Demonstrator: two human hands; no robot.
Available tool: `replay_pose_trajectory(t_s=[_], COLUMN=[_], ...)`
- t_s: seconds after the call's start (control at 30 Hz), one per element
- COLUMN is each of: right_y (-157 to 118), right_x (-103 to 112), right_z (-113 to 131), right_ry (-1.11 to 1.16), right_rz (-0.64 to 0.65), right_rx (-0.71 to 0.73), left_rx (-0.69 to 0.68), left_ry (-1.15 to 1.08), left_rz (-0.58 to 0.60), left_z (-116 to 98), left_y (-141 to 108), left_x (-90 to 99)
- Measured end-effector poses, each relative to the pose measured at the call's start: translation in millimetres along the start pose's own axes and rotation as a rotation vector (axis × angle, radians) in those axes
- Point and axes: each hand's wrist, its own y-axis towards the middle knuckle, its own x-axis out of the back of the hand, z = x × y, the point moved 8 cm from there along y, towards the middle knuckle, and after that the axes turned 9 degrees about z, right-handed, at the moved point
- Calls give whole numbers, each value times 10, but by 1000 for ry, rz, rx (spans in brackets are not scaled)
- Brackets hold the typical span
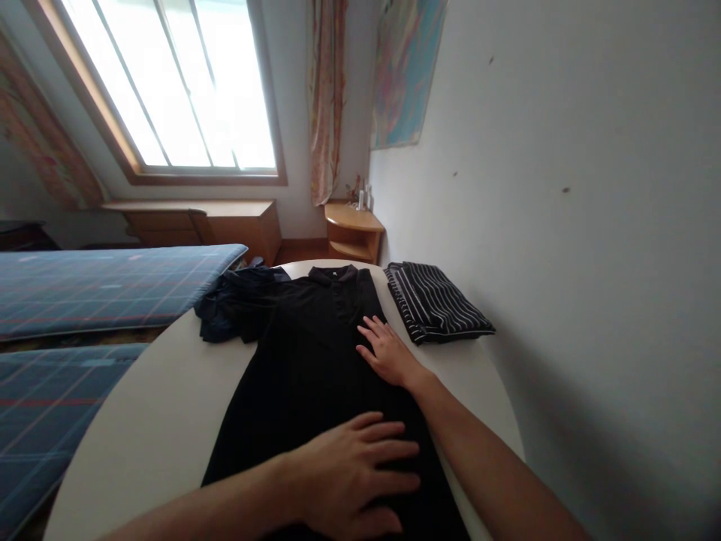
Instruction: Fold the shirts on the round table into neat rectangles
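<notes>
A black polo shirt (315, 361) lies spread on a round white table (163, 406), its collar at the far end and its lower part running toward me. My left hand (360, 469) is over the near part of the shirt, fingers spread and pointing right. Farther up, my right hand (388, 353) rests flat on the shirt's right side below the collar, fingers apart. Neither hand grips the fabric. The shirt's left sleeve side meets a dark crumpled garment (225, 304); where one ends is hard to tell. The shirt's right sleeve is not visible.
A folded black-and-white striped garment (436, 300) lies on the table's right side, close to the white wall (591, 263). Two blue plaid mattresses (101, 289) are at the left. Beyond stand a wooden desk (242, 210) and a corner shelf (354, 218) under a window.
</notes>
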Motion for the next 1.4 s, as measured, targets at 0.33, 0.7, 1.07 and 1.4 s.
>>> replay_pose_trajectory(t_s=[0.33, 0.7, 1.07, 1.4], right_y=[-15, 86, 1000, 1308], right_x=[232, 275, 408, 385], right_z=[48, -6, -476, -920], right_ry=[-80, -234, -125, -41], right_rz=[-87, -70, -67, -196], right_rx=[-34, -202, -576, -738], left_rx=[147, 143, 262, 184], left_ry=[-102, -202, -173, 170], left_rz=[38, 19, -36, -122], left_z=[120, 229, 555, 722], left_y=[-71, -135, -315, -284], left_x=[-265, -71, -117, -449])
